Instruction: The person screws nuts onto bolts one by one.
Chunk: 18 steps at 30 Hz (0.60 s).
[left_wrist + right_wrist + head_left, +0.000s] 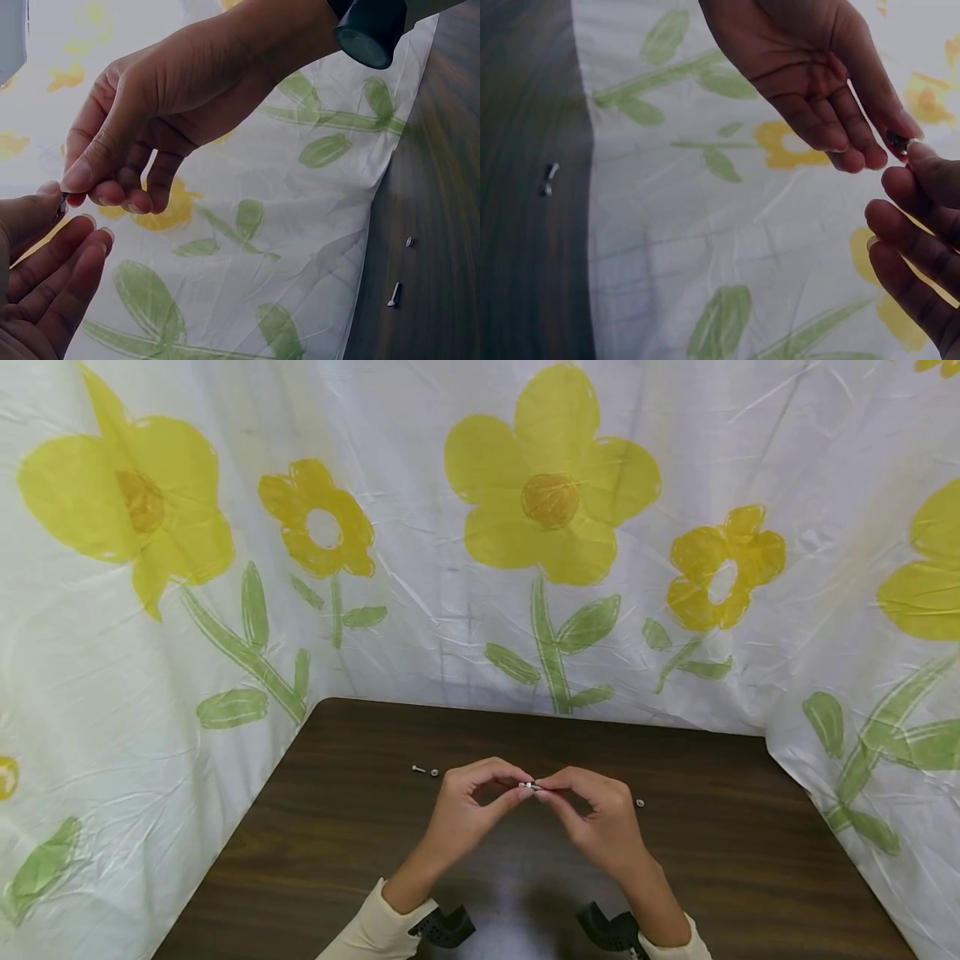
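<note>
My left hand (471, 803) and right hand (602, 817) meet fingertip to fingertip above the dark table. Between them is a small metal bolt (531, 787), pinched by thumb and forefinger on each side. Its shiny, wider end lies at the left fingertips, and a thin dark part runs toward the right ones. Fingertips cover most of it, so I cannot tell whether a nut is on it. In the left wrist view the other fingers of the right hand (150, 127) curl loosely below its pinch. The right wrist view catches the bolt (897, 139) at the left hand's (810, 75) fingertips.
On the brown wood-grain table (337, 843), a loose bolt (418, 768) lies beside a nut (434, 772), left of the hands. Another nut (640, 803) is just right of the right hand. A white cloth with yellow flowers (405, 635) hangs behind and along the sides.
</note>
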Each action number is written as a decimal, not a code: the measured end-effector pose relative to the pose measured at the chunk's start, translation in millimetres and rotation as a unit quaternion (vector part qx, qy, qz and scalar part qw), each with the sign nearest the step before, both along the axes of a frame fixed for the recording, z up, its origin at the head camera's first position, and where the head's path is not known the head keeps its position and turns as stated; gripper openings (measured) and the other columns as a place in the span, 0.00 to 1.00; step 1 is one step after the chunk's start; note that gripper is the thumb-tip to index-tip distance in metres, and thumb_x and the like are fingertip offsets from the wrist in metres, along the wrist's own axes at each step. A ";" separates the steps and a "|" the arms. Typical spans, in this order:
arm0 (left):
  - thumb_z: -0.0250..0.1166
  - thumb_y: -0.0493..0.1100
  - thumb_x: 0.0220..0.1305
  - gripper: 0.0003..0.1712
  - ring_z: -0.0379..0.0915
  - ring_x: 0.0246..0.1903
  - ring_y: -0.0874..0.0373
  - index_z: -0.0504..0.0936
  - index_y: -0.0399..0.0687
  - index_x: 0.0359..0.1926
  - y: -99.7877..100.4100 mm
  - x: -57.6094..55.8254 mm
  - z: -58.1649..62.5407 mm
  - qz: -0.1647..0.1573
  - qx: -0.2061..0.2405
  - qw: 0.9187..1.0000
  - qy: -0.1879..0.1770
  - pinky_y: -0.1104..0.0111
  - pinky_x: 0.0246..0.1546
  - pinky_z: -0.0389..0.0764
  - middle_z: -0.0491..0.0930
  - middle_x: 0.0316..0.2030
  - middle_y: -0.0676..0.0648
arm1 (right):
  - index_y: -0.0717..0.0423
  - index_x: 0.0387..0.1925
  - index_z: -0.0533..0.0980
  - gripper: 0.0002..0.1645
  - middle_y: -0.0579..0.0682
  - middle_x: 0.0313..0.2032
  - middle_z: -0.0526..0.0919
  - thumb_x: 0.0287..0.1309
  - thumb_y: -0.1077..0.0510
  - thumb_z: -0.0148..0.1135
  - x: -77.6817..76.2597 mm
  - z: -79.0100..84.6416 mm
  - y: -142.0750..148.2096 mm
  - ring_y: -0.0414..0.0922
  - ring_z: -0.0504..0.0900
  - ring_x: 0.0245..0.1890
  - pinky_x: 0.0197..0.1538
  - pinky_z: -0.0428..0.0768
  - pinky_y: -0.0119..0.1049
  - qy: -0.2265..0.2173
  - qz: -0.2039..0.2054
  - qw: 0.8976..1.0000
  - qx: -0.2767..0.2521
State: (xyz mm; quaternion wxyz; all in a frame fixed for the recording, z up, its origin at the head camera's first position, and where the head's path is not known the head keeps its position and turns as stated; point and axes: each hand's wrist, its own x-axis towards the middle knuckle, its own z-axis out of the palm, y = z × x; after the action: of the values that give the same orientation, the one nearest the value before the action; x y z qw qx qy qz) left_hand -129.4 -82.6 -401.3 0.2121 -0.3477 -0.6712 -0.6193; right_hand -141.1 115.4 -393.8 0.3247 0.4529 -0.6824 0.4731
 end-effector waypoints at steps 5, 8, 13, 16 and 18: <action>0.71 0.30 0.62 0.07 0.84 0.35 0.57 0.87 0.43 0.40 -1.4 -3.4 -4.6 0.008 -0.005 1.000 -0.007 0.59 0.35 0.87 0.87 0.35 0.44 | 0.59 0.36 0.84 0.05 0.51 0.32 0.88 0.64 0.60 0.70 -0.9 -1.0 -0.9 0.45 0.87 0.30 0.39 0.84 0.28 0.008 0.001 1.000 0.000; 0.71 0.33 0.63 0.05 0.84 0.35 0.58 0.87 0.45 0.40 -2.3 -3.5 -4.5 0.016 -0.010 1.000 -0.007 0.60 0.36 0.87 0.87 0.34 0.45 | 0.60 0.36 0.85 0.06 0.51 0.32 0.88 0.64 0.59 0.69 -1.4 -0.8 -1.2 0.46 0.87 0.30 0.40 0.84 0.28 0.017 -0.002 1.000 0.003; 0.72 0.34 0.62 0.05 0.84 0.35 0.58 0.87 0.45 0.39 -2.7 -2.9 -3.6 0.037 -0.019 0.999 0.001 0.59 0.34 0.87 0.87 0.34 0.48 | 0.60 0.37 0.85 0.06 0.51 0.32 0.88 0.62 0.60 0.71 -1.2 1.3 -1.3 0.46 0.88 0.30 0.40 0.85 0.30 0.030 -0.011 0.999 0.014; 0.72 0.30 0.60 0.06 0.84 0.32 0.58 0.86 0.41 0.37 -0.9 3.7 6.6 0.053 -0.023 0.998 0.005 0.63 0.33 0.86 0.86 0.31 0.46 | 0.60 0.37 0.86 0.06 0.52 0.32 0.88 0.61 0.60 0.72 -0.4 2.4 -1.2 0.46 0.88 0.30 0.40 0.85 0.31 0.035 -0.016 0.999 0.021; 0.72 0.27 0.58 0.07 0.83 0.31 0.58 0.86 0.39 0.36 0.1 4.4 7.2 0.060 -0.025 0.998 0.004 0.65 0.31 0.85 0.85 0.30 0.44 | 0.60 0.37 0.86 0.06 0.52 0.31 0.88 0.61 0.60 0.72 0.2 2.8 -1.1 0.47 0.88 0.30 0.39 0.85 0.31 0.038 -0.019 0.999 0.025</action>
State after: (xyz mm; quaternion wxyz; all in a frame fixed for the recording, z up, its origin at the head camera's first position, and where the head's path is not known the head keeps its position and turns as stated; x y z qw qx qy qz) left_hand -125.0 -82.5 -394.1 0.2429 -0.3149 -0.7054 -0.5867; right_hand -141.0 114.3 -391.0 0.3477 0.4652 -0.6900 0.4320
